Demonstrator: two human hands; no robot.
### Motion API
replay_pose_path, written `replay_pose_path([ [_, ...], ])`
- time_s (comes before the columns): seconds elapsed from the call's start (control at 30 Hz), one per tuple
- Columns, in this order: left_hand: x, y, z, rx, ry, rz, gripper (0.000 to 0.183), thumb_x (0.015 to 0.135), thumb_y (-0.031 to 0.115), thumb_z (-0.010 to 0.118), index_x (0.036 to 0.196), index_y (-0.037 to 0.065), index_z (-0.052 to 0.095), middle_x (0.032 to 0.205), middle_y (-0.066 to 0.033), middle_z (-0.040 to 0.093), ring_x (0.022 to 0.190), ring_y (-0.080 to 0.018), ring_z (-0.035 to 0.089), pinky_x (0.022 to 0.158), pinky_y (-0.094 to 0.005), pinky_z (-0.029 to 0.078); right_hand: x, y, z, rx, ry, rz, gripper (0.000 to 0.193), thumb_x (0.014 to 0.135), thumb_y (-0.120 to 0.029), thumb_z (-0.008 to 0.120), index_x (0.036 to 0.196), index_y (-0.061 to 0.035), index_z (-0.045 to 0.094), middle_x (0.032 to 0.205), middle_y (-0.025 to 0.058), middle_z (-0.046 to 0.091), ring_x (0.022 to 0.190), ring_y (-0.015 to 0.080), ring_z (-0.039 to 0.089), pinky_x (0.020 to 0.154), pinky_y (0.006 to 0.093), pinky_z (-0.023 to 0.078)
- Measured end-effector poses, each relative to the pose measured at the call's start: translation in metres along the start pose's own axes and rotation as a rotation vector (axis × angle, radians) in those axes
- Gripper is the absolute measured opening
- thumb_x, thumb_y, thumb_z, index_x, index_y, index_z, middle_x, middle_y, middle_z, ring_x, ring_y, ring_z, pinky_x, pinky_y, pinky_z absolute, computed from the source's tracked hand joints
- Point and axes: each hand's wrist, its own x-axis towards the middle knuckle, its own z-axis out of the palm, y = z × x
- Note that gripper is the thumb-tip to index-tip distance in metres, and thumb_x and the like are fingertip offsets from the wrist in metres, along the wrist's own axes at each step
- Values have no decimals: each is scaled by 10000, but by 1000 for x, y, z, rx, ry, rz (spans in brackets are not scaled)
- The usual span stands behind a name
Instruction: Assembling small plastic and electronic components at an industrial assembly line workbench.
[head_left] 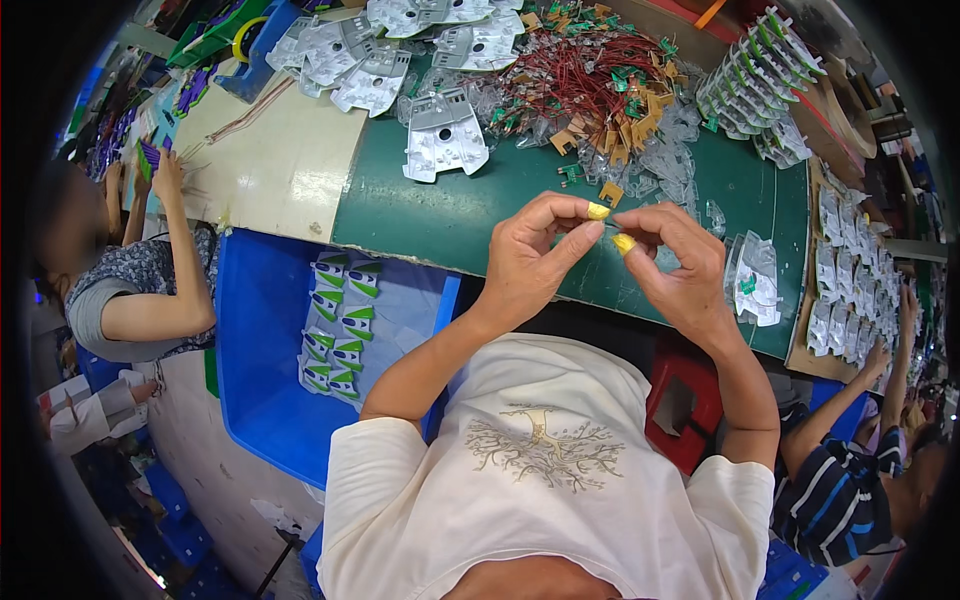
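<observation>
My left hand (540, 250) and my right hand (682, 262) meet just above the near edge of the green table (400, 222). Yellow wraps cover one fingertip of the left and the thumb tip of the right. Both hands are closed in a pinch, fingertips almost touching. Between them is a small, thin, dark bit, too small to name. Just beyond the fingers lies a tan bracket-like piece (611, 194). Right of my right hand, a silvery plastic shell (757, 280) with a small green board rests on the table.
A heap of red wires (575, 85) with boards and clear plastic pieces covers the far table. Silvery shells (445, 135) lie left of it; more stand stacked (760, 75) at right. A blue bin (265, 375) holds green-and-white parts (345, 320). Co-workers sit on both sides.
</observation>
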Motion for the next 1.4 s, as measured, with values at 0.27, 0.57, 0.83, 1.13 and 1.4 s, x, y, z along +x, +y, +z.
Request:
replay_pose_path([
  [0.27, -3, -2, -2, 61, -30, 32, 214, 869, -27, 708, 1071, -14, 639, 1012, -48, 666, 900, -76, 620, 809, -217, 510, -4, 1, 5, -37, 39, -85, 193, 750, 59, 686, 934, 0, 680, 866, 93, 661, 646, 142, 621, 519, 261, 484],
  [0.57, -12, -11, -17, 394, -41, 198, 289, 827, 139, 787, 1061, 9, 676, 817, -33, 678, 745, -95, 613, 667, -237, 499, -20, 10, 14, 209, -89, 157, 148, 776, 42, 678, 906, -11, 725, 824, 60, 687, 658, 111, 603, 538, 233, 442],
  [0.83, -3, -1, -49, -322, -241, -647, 450, 894, 113, 718, 1252, 52, 453, 898, -28, 648, 768, -103, 635, 729, -235, 526, -15, 19, 26, 396, -241, 174, 118, 826, 35, 676, 932, 0, 713, 833, 53, 658, 707, 96, 589, 614, 231, 457],
  [1.13, 40, 5, -132, 1631, 206, 582, 343, 719, 65, 692, 1057, 89, 641, 1029, -70, 637, 1070, -264, 553, 999, -435, 318, -20, 14, 25, 463, -124, 488, 77, 860, 17, 649, 933, -8, 646, 735, -83, 513, 603, -23, 410, 531, 156, 313],
  [1.4, -19, 3, -114, 1550, 50, 656, 303, 683, 80, 739, 974, 110, 663, 933, -37, 640, 935, -207, 618, 1030, -464, 318, -27, 24, 28, 428, -101, 522, 78, 836, 12, 650, 912, -5, 661, 718, -57, 515, 574, -2, 384, 510, 187, 307],
])
